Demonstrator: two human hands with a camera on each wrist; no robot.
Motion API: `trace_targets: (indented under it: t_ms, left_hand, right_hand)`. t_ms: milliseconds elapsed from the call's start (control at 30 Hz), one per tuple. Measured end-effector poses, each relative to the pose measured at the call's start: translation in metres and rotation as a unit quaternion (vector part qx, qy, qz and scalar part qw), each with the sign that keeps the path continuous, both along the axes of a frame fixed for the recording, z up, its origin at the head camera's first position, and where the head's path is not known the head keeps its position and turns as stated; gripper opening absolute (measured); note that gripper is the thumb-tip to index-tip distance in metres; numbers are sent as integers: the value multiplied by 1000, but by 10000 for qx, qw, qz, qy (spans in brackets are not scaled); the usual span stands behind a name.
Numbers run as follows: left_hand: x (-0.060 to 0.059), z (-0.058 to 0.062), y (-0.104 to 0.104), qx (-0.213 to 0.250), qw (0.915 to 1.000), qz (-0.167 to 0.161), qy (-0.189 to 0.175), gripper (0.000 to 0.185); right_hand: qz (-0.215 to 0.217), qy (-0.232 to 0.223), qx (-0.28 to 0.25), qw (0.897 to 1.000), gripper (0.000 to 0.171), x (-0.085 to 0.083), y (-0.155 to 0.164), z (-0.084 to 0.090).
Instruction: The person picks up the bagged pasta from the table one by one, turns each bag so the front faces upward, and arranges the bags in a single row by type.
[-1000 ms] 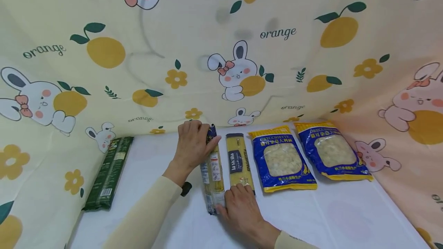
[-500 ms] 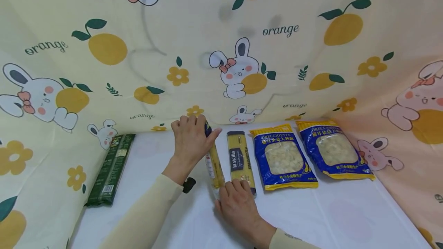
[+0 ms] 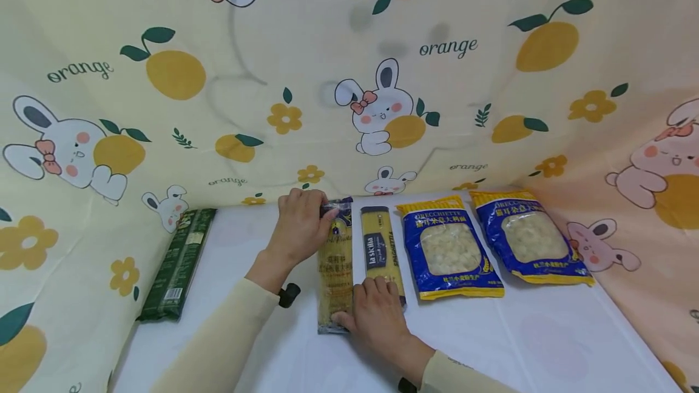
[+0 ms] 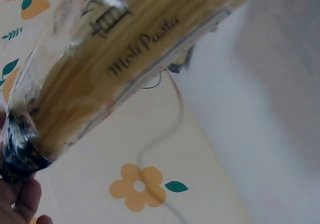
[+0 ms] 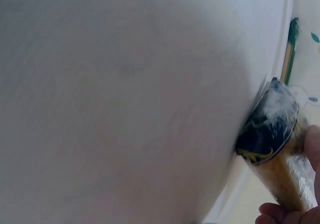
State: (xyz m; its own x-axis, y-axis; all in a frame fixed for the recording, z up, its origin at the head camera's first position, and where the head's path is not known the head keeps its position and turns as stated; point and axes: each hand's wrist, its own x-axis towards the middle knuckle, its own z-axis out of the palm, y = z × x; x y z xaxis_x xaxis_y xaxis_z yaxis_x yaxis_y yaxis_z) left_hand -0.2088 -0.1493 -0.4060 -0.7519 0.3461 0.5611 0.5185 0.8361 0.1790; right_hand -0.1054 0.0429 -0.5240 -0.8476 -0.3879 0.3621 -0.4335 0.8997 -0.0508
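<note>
A clear long pack of spaghetti (image 3: pixel 335 272) with dark blue ends lies lengthwise between my hands, its lettered face showing in the head view. My left hand (image 3: pixel 300 226) grips its far end; in the left wrist view the fingers (image 4: pixel 27 199) curl at the dark end, beside the words "Moli Pasta". My right hand (image 3: pixel 382 323) holds the near end, thumb on the pack. In the right wrist view, fingers (image 5: pixel 312 146) pinch near the other dark end. Close on the right lies a yellow "la sicilia" spaghetti pack (image 3: pixel 375 247), its lower part partly covered by my right hand.
Two blue and yellow orecchiette bags (image 3: pixel 450 250) (image 3: pixel 530 238) lie to the right on the white table (image 3: pixel 246 344). A dark green packet (image 3: pixel 180 265) lies at the left edge. A patterned cloth (image 3: pixel 306 47) rises behind the table and at both sides.
The spaghetti pack has rolled in my hands, from a narrow side with a white label to its broad lettered face. Both hands stay at its ends. The other packs lie still.
</note>
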Motion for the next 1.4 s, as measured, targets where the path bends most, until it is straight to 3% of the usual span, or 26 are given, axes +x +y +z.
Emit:
trace_targets:
  t_ms: [133, 333, 467, 733, 1133, 1400]
  left_hand:
    - [-1, -7, 2, -520, 9980, 302, 179, 55]
    - [-8, -21, -1, -1167, 9912, 437, 439, 53]
    - [-15, -31, -6, -1269, 9904, 476, 264, 50]
    - [-30, -47, -7, -1356, 9885, 548, -373, 51]
    - [-38, -52, -3, -1437, 9811, 737, -1070, 55]
    - [-37, -65, 2, -1256, 9833, 596, -1174, 63]
  right_hand:
    - [-80, -368, -163, 9992, 63, 2, -5, 0]
    - [-123, -938, -333, 9950, 59, 6, -6, 4]
    - [-69, -1176, -402, 9922, 59, 9, -5, 6]
    - [-14, -1229, -405, 9916, 58, 6, -4, 4]
    - [36, -1504, -520, 9873, 56, 1, -2, 3]
    - [217, -996, -162, 9947, 55, -11, 3, -1]
